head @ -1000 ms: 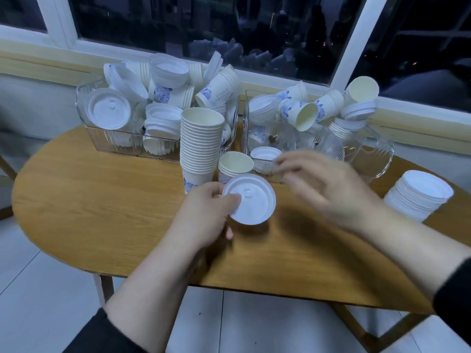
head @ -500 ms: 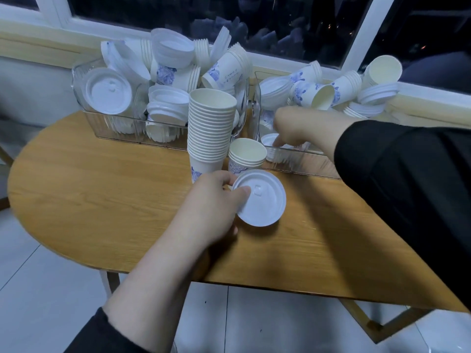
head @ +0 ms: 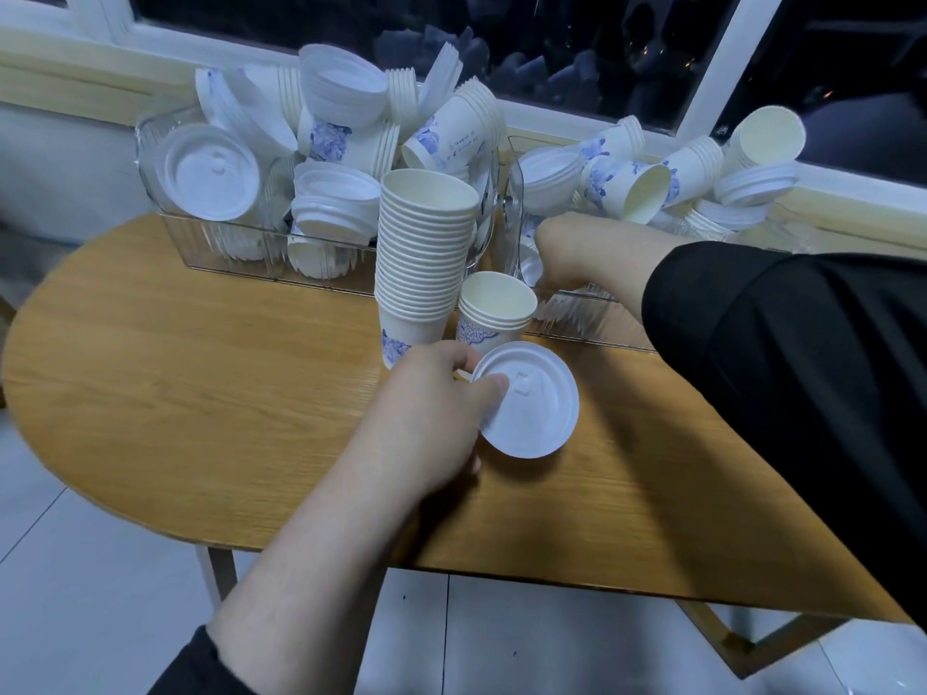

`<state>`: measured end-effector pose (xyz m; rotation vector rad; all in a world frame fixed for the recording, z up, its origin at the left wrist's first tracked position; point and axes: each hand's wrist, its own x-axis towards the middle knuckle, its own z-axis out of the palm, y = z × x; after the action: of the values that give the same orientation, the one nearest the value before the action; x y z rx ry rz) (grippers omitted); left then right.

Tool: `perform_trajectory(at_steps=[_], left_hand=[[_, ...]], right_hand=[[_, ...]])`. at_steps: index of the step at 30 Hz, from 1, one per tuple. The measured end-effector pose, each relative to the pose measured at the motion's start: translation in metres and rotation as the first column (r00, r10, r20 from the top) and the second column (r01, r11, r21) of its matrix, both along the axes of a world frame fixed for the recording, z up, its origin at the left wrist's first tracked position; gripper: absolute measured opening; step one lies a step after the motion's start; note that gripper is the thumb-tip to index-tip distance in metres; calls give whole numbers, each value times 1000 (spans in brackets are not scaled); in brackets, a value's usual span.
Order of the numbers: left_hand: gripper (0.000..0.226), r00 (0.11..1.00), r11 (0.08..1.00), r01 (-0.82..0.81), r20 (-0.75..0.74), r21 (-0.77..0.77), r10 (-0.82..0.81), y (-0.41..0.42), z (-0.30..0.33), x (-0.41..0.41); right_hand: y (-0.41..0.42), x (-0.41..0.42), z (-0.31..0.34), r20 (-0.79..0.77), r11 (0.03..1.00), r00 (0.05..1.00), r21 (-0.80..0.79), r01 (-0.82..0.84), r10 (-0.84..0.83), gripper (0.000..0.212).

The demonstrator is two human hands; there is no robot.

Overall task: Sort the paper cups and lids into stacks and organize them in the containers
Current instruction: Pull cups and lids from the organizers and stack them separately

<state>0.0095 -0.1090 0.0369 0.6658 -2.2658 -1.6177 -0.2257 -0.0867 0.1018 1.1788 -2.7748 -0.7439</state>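
Left hand: the left hand has a grip on a white lid, thumb on top near its raised tab and the other fingers underneath, mostly hidden; the lid sits just above the wooden surface, in front of the cups.
Lid risk: the hold is at one edge only, so I judge a thin lid could tip or slip out if the hand swings quickly.
Short cup stack: a short stack of a few cups stands just behind the lid, close enough for the lid's rim to nudge it.
Tall cup stack: the tall stack stands just to its left, upright but high; a brush from either forearm would likely topple it.
Right hand: the right hand reaches down into the right container; its fingertips are hidden behind the clear wall, so I cannot tell whether its grip is wide or closed on anything.
Right pile risk: loose cups and lids are heaped above that container's rim, so pulling one from below may spill others.
Left container: the left container is likewise overfull, lids leaning on its wall.
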Motion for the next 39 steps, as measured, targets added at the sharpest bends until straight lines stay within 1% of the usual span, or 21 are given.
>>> perform_trajectory(at_steps=[3, 5, 8, 10, 13, 16, 17, 20, 23, 25, 27, 28, 29, 30, 32, 33, 34, 36, 38, 39], left_hand=[[12, 1000, 1000, -2, 0, -5, 2, -1, 1, 1], [12, 1000, 1000, -8, -3, -14, 8, -1, 1, 1], [13, 1000, 1000, -18, -7, -18, 18, -2, 1, 1], [14, 1000, 999, -25, -11, -23, 25, -2, 1, 1], [14, 999, 999, -31, -16, -23, 31, -4, 1, 0], [14, 999, 999, -30, -17, -19, 29, -4, 0, -2], [14, 999, 1000, -26, -21, -16, 26, -3, 0, -2], [14, 999, 1000, -16, -34, -13, 15, -3, -1, -3], [14, 999, 1000, -12, -51, -1, 12, -2, -2, -2], [15, 997, 1000, 1, -78, -4, -1, 1, 0, -1], [15, 992, 1000, 14, -124, -1, -14, 6, 2, -1], [15, 988, 1000, 14, -153, 6, -13, 9, 2, -1], [15, 984, 1000, 11, -180, 15, -8, 12, 3, -2], [15, 979, 1000, 5, -206, 28, 1, 17, 3, -4], [15, 968, 995, 5, -250, 95, 19, 27, 4, -7], [14, 965, 991, 16, -261, 133, 20, 33, 4, -8], [14, 964, 987, 29, -267, 157, 14, 40, 4, -10], [11, 965, 982, 43, -261, 184, 6, 53, 2, -15], [11, 970, 979, 35, -245, 202, 16, 67, 0, -22], [11, 971, 980, 24, -237, 199, 24, 73, -1, -26]], right_hand=[[-1, -2, 1, 49, 999, 998, -9, 46, -45, 33], [-1, -2, 3, 82, 996, 993, -2, 86, -86, 37], [0, -3, 6, 178, 991, 977, -33, 129, -121, 33], [0, -3, 5, 206, 988, 970, -46, 144, -132, 40], [-2, -4, 4, 201, 988, 970, -45, 149, -137, 44], [-4, -2, 5, 145, 990, 981, -30, 137, -132, 31], [-2, -2, 6, 126, 990, 984, -50, 131, -124, 25], [6, 3, 14, 35, 979, 997, -190, 70, -65, 16], [22, 17, 34, 45, 934, 997, -349, 74, -62, 15], [46, 28, 47, 85, 859, 994, -503, 97, -62, 17], [83, 44, 48, 172, 698, 985, -707, 114, 14, 19], [102, 56, 43, 249, 606, 965, -781, 150, 82, 21], [122, 69, 35, 347, 526, 926, -821, 222, 151, 23], [139, 82, 23, 465, 458, 860, -824, 333, 211, 24], [166, 99, -2, 656, 340, 682, -753, 563, 323, 25], [175, 103, -14, 709, 297, 605, -703, 647, 361, 25], [183, 106, -24, 744, 264, 537, -654, 709, 397, 26], [196, 111, -40, 773, 232, 400, -560, 795, 493, 29], [204, 115, -47, 756, 222, 274, -482, 848, 595, 31], [207, 116, -50, 733, 206, 229, -452, 868, 641, 33]])
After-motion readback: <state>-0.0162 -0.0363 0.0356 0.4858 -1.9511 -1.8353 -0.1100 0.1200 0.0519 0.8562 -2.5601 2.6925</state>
